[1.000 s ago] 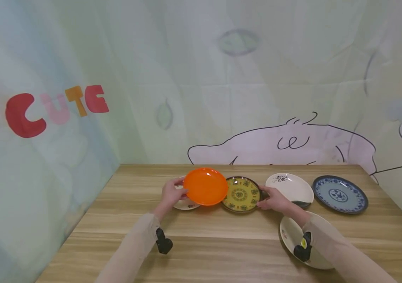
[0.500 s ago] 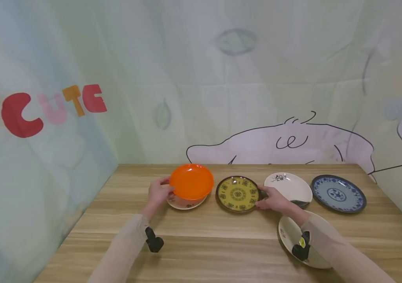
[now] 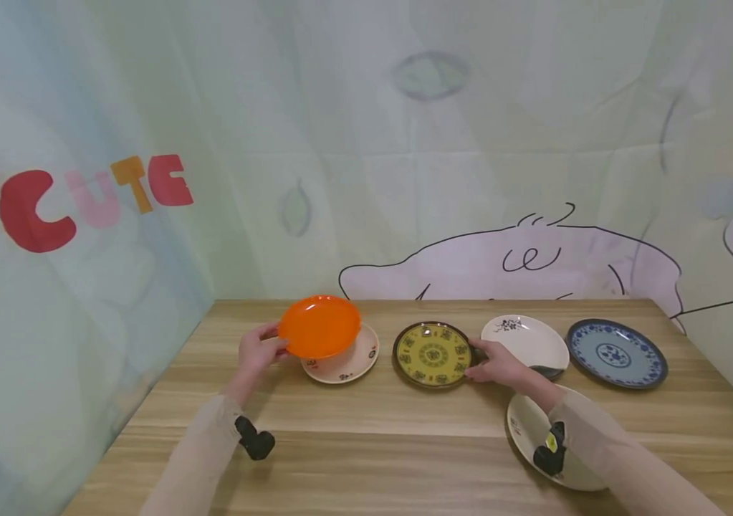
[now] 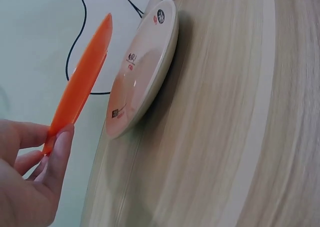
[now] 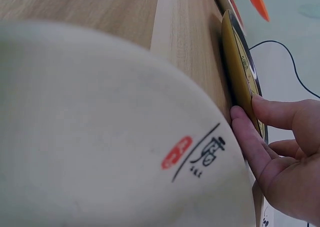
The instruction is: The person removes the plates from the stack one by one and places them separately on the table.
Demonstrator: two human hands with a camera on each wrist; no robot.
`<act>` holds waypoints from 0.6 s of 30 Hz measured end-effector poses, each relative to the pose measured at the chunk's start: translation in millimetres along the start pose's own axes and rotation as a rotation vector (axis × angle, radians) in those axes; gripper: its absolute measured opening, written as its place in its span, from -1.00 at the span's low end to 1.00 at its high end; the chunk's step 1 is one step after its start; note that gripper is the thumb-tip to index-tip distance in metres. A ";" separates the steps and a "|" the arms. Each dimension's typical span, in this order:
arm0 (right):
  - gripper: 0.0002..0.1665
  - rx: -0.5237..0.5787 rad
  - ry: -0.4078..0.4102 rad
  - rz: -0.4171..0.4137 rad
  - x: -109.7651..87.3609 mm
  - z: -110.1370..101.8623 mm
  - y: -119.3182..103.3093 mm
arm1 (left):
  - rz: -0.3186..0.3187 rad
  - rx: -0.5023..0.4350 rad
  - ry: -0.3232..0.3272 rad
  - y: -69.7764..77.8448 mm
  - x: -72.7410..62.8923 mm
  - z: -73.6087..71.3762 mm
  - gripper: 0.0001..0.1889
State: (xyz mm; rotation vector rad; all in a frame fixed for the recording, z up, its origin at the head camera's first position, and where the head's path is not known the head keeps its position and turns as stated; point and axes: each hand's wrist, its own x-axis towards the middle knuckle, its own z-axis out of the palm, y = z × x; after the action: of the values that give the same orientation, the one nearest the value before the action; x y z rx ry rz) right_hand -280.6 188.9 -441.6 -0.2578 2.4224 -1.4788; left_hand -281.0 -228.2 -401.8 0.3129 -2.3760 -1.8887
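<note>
My left hand [image 3: 261, 350] pinches the left rim of an orange plate [image 3: 319, 327], thumb on one face and fingers on the other. In the left wrist view the orange plate [image 4: 82, 79] is held up, apart from the white plate [image 4: 145, 69] with small dark and red marks. That white plate [image 3: 356, 362] lies on the table, partly hidden under the orange one in the head view. My right hand [image 3: 497, 362] grips the right edge of a yellow-green patterned plate [image 3: 433, 355]. In the right wrist view thumb and fingers pinch the yellow plate's rim [image 5: 239, 62].
A white plate with a floral sprig [image 3: 527, 342] and a blue patterned plate [image 3: 617, 355] lie at the back right. A cream plate [image 3: 537, 437] sits under my right forearm, near in the right wrist view. The wooden table [image 3: 366, 459] meets a printed cloth backdrop [image 3: 366, 179].
My left hand has carried the orange plate leftward, away from the yellow plate and across the white plate, uncovering more of it. My right hand stays at the yellow plate's edge.
</note>
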 end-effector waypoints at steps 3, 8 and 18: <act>-0.12 0.008 -0.002 0.005 -0.7 0.3 -1.5 | -0.018 0.012 0.013 -1.6 -1.7 -6.8 -0.49; -0.12 0.017 -0.009 0.019 -1.8 0.8 -3.6 | -0.031 0.029 0.034 -7.4 -3.2 -18.3 -0.49; -0.12 0.012 -0.012 0.020 -2.6 -0.2 -3.1 | -0.018 -0.048 0.072 -19.6 -2.7 -34.5 -0.47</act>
State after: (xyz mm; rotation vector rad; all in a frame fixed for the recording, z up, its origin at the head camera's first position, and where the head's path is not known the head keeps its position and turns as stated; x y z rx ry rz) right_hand -278.2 188.4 -438.4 -0.2380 2.3991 -1.4792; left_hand -269.5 -264.7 -412.7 0.3922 -2.2859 -1.9052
